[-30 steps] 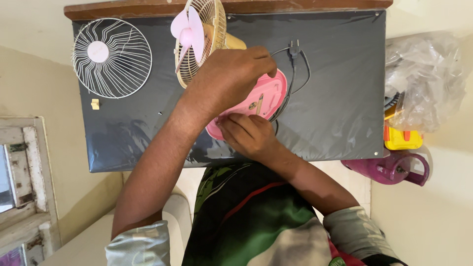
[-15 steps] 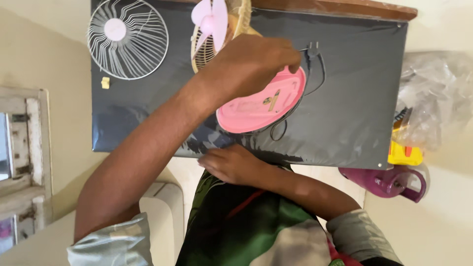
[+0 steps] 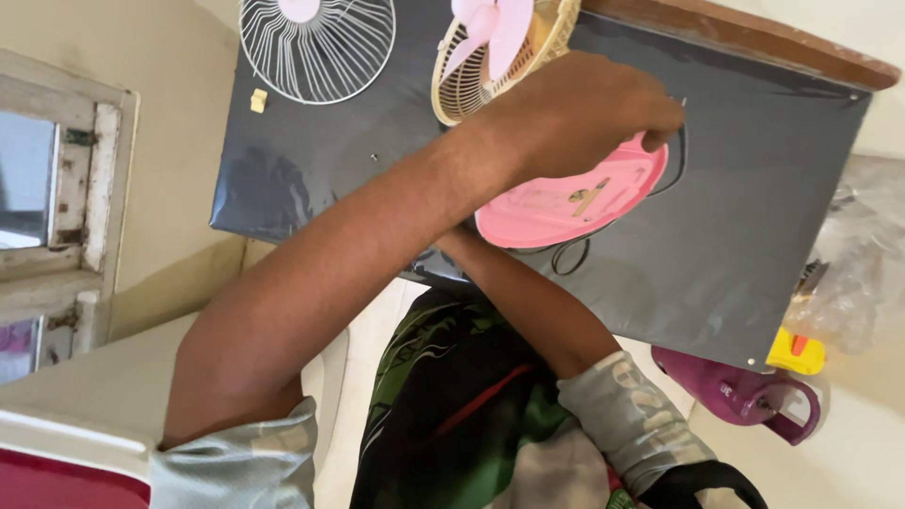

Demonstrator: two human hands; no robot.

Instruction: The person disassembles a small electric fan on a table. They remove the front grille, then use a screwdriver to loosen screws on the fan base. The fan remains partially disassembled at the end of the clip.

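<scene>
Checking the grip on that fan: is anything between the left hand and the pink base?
Nothing visible. The left hand already grips the far rim of the pink base, fingers on its edge. The black cord lies beneath the base, not between.

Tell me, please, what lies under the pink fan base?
Under the pink base lies the dark table cover, with a black cord looping out. The left hand hides its far edge.

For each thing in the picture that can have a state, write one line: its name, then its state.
Left hand: gripping the rim of the pink fan base, which lies tipped over, underside showing.
Right hand: hidden behind the left forearm.
Front grille: detached, lying flat on the table.
Pink fan blade: exposed, still in the rear grille.
Purple jug: on the floor beside the table.
</scene>
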